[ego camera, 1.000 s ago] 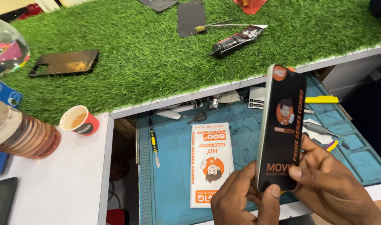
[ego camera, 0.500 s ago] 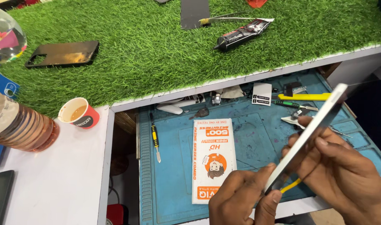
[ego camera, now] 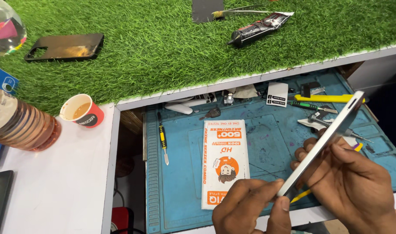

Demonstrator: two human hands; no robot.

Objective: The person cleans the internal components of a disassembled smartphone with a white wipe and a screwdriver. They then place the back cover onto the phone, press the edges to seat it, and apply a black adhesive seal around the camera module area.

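Left hand [ego camera: 250, 206]: seen at the bottom edge of the view; thumb and forefinger are pinched together on the lower end of the flat box [ego camera: 321, 145]
Right hand [ego camera: 349, 182]: placed just right of the left hand; its fingers are curled under and along the box, closed on its lower half
Flat box: a slim, pale package seen edge-on, tilted from lower left to upper right; it is held in the air above the blue work mat [ego camera: 185, 173], its upper end near the yellow knife [ego camera: 326, 98]
White and orange package [ego camera: 225, 160]: laid flat on the mat, just left of the hands, touched by neither
Mat tools: a yellow-handled screwdriver [ego camera: 163, 141] lies at the left of the mat; tweezers [ego camera: 321, 118] and small parts are scattered along the far edge
Green turf [ego camera: 163, 47]: spread beyond the mat; a dark phone case [ego camera: 64, 46] lies at its left and a black tube [ego camera: 258, 29] at the far side
White counter [ego camera: 63, 182]: a red paper cup [ego camera: 82, 111] with brown liquid stands beside a clear bottle [ego camera: 18, 123]
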